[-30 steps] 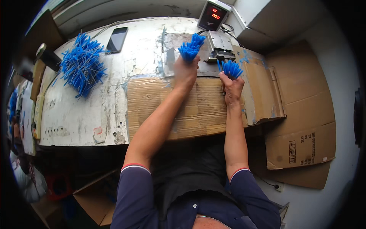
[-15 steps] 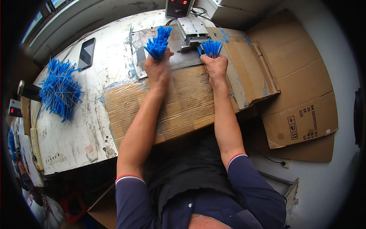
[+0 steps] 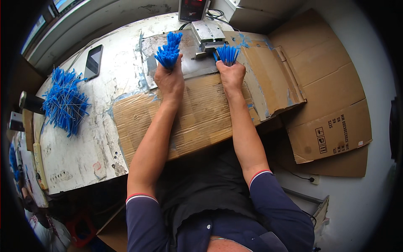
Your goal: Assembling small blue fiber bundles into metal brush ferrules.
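Note:
My left hand (image 3: pixel 170 85) is closed around a thick bundle of thin blue sticks (image 3: pixel 168 51), whose blue ends fan out above my fingers in two uneven clumps. To the right, my right hand (image 3: pixel 232 76) grips a smaller blue bundle (image 3: pixel 228 54), its ends pointing up and away from me. This bundle is just in front of a metal block fixture (image 3: pixel 208 33) on a metal plate (image 3: pixel 156 43). A few blue sticks show at the fixture's front edge, beside my right thumb. My fingers hide the lower parts of both bundles.
A loose pile of blue sticks with thin wires (image 3: pixel 66 103) lies on the left of the white worktable (image 3: pixel 79 168), near a phone (image 3: pixel 93 61). A box with a red display (image 3: pixel 193 9) stands behind the fixture. Cardboard (image 3: pixel 197 113) covers the front edge; a flattened carton (image 3: pixel 329 92) leans at right.
The whole view has shifted slightly. My left hand, blurred before, now shows sharply. Both hands keep hold of their bundles in nearly the same places.

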Demonstrator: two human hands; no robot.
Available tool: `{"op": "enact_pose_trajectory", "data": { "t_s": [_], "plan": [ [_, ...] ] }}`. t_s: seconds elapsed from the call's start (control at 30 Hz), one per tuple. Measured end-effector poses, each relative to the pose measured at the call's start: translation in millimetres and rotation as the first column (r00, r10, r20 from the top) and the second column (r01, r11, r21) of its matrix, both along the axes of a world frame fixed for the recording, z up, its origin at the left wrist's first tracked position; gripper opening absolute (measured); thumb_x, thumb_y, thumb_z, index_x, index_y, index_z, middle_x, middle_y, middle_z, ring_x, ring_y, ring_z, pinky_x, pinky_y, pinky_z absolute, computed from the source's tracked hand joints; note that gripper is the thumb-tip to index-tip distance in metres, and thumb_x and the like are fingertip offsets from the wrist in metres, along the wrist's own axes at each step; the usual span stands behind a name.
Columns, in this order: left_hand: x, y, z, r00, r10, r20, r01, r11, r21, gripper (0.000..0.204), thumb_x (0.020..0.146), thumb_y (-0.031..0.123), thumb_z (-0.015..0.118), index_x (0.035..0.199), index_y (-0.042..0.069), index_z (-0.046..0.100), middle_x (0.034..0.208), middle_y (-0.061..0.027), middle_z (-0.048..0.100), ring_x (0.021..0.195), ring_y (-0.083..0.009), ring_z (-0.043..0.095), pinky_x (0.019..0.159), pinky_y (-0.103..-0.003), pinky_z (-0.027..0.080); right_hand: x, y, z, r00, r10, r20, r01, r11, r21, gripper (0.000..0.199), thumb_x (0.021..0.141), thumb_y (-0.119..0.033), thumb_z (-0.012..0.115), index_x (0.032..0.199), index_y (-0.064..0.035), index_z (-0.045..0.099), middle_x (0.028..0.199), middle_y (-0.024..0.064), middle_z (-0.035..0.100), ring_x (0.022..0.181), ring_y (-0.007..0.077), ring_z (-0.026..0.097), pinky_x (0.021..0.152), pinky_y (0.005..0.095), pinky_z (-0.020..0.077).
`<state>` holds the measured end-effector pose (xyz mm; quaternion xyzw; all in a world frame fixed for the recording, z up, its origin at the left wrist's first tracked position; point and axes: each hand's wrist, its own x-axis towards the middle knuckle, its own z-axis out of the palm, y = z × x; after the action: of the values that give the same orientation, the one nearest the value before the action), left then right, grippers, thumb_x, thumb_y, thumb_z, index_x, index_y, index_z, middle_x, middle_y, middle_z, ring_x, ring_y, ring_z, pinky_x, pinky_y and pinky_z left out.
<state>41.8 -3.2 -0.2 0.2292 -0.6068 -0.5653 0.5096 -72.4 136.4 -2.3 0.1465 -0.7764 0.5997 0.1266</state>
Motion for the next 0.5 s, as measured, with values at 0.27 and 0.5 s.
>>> {"op": "enact_pose_trajectory", "data": {
  "t_s": [0.27,0.5],
  "plan": [
    [1,8,5,0.977,0.013,0.211,0.025,0.984,-0.177,0.019,0.095,0.019,0.073,0.110,0.007,0.072,0.092,-0.0065,0.076,0.084,-0.0085,0.066,0.074,-0.029,0.052,3,1,5,0.999,-0.009,-0.046,0.011,0.998,0.058,0.020,0.077,-0.018,0.076,0.072,-0.0009,0.068,0.064,0.0078,0.067,0.054,0.0174,0.060,0.060,0.0387,0.0514],
    [-11,5,0,0.913,0.143,0.381,0.119,0.802,-0.585,0.008,0.091,0.012,0.059,0.096,0.008,0.065,0.081,-0.0158,0.067,0.076,-0.0389,0.064,0.070,-0.051,0.046,15,20,21,0.842,0.422,0.336,-0.235,0.848,-0.475,0.008,0.087,-0.008,0.073,0.091,-0.0042,0.067,0.073,0.0018,0.065,0.058,0.0081,0.057,0.045,0.0234,0.0398]
  ]
}}
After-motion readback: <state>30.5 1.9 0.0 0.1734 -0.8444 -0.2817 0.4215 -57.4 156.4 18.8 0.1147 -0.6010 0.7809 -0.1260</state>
